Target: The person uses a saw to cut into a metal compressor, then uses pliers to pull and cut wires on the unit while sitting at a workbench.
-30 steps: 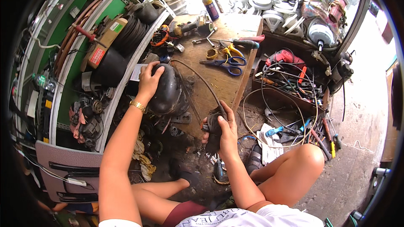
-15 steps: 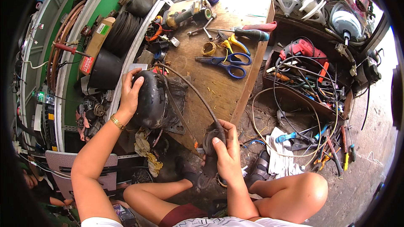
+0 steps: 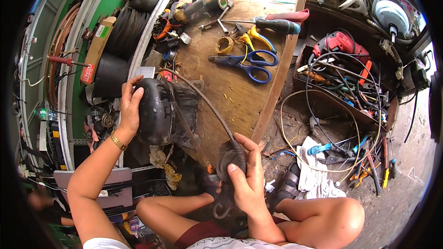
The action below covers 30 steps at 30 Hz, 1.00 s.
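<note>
A glossy black rounded metal housing that looks like a compressor (image 3: 156, 110) lies at the left edge of the wooden tabletop. My left hand (image 3: 132, 110) is wrapped round its left end, thumb on top. My right hand (image 3: 247, 173) closes on a dark, dirty flat piece (image 3: 226, 161) with a hooked loop at its lower end; its exact kind is unclear. A long dark bent tube or cord (image 3: 203, 94) curves from beside the housing down to this piece. A thin straight rod (image 3: 184, 122) with an orange tip slants between housing and right hand.
On the tabletop (image 3: 221, 92) are blue scissors (image 3: 254, 64), yellow-handled pliers (image 3: 258, 39), a screwdriver (image 3: 277, 25) and a tape roll (image 3: 223, 2). A tool box (image 3: 341, 92) with a red drill stands on the right. Shelving (image 3: 138, 46) lines the left. A white cloth (image 3: 314, 170) lies on the floor.
The view has shifted slightly. Both hands keep their holds; the housing appears a little further left, and the dark piece in my right hand is turned to show more of its flat side.
</note>
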Available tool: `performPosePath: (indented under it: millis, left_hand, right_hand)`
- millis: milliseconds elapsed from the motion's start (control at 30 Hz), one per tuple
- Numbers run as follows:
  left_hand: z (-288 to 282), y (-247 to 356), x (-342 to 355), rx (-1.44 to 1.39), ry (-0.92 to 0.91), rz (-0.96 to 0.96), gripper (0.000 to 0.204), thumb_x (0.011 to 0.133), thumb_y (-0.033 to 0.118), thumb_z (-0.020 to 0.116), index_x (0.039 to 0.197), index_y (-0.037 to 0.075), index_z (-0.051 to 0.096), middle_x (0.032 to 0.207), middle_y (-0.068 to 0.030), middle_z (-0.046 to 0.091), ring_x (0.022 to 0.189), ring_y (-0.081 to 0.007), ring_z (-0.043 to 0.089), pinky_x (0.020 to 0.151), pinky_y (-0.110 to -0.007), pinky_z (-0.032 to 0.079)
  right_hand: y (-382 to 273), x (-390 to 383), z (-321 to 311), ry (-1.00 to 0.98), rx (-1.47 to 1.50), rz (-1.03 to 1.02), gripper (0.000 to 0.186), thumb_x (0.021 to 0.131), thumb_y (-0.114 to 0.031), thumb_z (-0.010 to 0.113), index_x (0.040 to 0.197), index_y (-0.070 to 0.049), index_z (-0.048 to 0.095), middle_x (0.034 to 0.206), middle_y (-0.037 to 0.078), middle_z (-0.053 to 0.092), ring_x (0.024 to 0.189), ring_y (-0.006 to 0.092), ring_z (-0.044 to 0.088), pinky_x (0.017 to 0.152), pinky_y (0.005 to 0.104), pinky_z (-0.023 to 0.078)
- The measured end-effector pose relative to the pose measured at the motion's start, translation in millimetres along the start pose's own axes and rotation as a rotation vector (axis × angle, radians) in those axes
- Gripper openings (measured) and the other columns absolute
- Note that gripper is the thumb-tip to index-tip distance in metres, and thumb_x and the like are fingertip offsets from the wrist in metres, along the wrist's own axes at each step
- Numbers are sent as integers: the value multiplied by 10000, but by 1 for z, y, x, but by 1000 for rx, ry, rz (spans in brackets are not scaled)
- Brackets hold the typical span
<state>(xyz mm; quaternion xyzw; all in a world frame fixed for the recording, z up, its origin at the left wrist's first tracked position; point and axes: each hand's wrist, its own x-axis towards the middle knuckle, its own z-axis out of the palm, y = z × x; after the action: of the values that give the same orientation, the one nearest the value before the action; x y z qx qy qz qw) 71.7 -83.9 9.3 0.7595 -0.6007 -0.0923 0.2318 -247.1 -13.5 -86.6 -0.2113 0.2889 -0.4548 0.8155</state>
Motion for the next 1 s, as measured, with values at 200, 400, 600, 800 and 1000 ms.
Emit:
performPosePath:
  millis: [200, 400, 600, 800, 1000]
  left_hand:
    - [-1, -3, 1, 10, 0, 11, 388, 958, 270, 505, 1282, 69, 578, 1133, -66, 484, 1067, -173, 450, 1000, -301, 346]
    - [2, -1, 4, 17, 2, -10, 389, 956, 272, 515, 1285, 73, 579, 1153, -70, 480, 1085, -179, 448, 1012, -308, 344]
    - [0, 8, 2, 144, -35, 222, 465, 909, 323, 581, 1296, 66, 572, 1224, -109, 486, 1180, -240, 461, 1060, -352, 335]
    - [1, 13, -6, 191, 2, 253, 525, 827, 347, 716, 1266, 80, 605, 1144, -128, 541, 1117, -287, 523, 1021, -385, 387]
    - [6, 11, -1, 211, 29, 132, 594, 746, 505, 760, 1228, 180, 637, 1195, -113, 542, 1149, -349, 523, 993, -451, 429]
  right_hand:
    - [8, 3, 3, -60, -270, -268, 591, 919, -30, 501, 1467, 72, 304, 1345, 250, 525, 1265, 311, 526, 1094, 387, 367]
    - [12, -1, 10, -97, -245, -238, 585, 922, -8, 475, 1475, 71, 297, 1476, 283, 411, 1392, 368, 412, 1132, 398, 313]
    - [6, -6, 20, 0, -198, -150, 573, 946, -27, 444, 1500, 15, 305, 1084, 156, 619, 883, 202, 646, 791, 304, 528]
    - [16, -11, 26, 66, 37, -27, 512, 997, -126, 441, 1498, -71, 351, 835, 118, 635, 602, 150, 623, 505, 255, 524]
    - [20, -18, 44, 88, -35, -124, 476, 1039, -165, 388, 1509, -124, 322, 801, 135, 654, 526, 130, 585, 467, 257, 502]
